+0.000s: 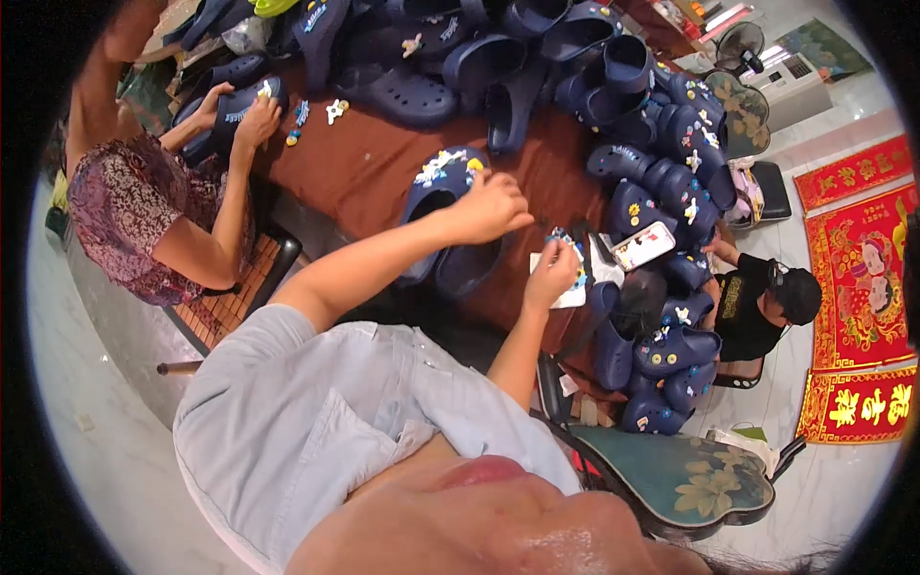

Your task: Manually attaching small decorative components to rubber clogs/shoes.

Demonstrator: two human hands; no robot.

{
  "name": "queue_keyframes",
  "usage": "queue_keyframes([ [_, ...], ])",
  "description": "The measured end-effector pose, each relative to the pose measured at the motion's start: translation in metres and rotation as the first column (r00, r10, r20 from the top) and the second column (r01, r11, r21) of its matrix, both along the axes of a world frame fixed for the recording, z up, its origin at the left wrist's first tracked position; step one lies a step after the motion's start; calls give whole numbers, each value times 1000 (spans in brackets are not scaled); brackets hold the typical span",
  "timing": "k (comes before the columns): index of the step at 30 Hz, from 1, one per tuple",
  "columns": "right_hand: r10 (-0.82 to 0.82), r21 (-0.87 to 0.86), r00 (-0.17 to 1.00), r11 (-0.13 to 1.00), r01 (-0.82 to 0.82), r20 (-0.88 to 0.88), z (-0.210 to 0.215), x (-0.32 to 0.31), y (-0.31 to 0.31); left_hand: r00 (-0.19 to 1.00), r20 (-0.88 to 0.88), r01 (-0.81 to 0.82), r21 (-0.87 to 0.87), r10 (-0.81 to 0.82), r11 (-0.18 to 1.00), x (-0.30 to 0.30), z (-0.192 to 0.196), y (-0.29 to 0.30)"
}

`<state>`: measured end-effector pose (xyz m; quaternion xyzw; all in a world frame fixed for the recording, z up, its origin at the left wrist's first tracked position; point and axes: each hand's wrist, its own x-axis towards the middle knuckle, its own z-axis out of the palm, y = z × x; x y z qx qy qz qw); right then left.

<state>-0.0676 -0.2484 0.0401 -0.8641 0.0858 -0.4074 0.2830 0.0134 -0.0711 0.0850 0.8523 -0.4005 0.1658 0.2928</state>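
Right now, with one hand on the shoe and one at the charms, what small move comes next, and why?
Probably carry a charm across to the shoe. The left hand already pinches at its charm-studded top, while the right hand fingers small charms over the white card.

The navy-blue perforated foam-like clog (450,206) under the left hand (491,206) looks matt and smooth — its small coloured charms glossier, like moulded plastic. The right hand (551,271) touches a white flat paper-like sheet (573,287), matt, carrying more shiny charms. The brown table covering (364,163) looks like soft dull cloth, while the pale stone-like floor (115,412) shows a polished sheen.
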Motion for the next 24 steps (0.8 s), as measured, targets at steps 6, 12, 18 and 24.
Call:
queue_keyframes([
  [6, -291, -201, 910, 950, 239, -296, -37, -10, -69, 963, -74, -270, -212, 260, 939, 38, 11, 70],
  [12, -316, -136, 901, 948, 288, -298, -46, -10, -79, 892, -305, -407, -225, 333, 885, 56, -8, 118],
  [18, 102, 132, 985, 988, -84, -140, -4, 38, -30, 868, -324, -420, -77, 375, 904, 47, -23, 112],
  [24, 322, 114, 792, 944, -309, -519, 44, 113, 56, 925, -29, -377, 67, 379, 924, -12, -18, 63],
])
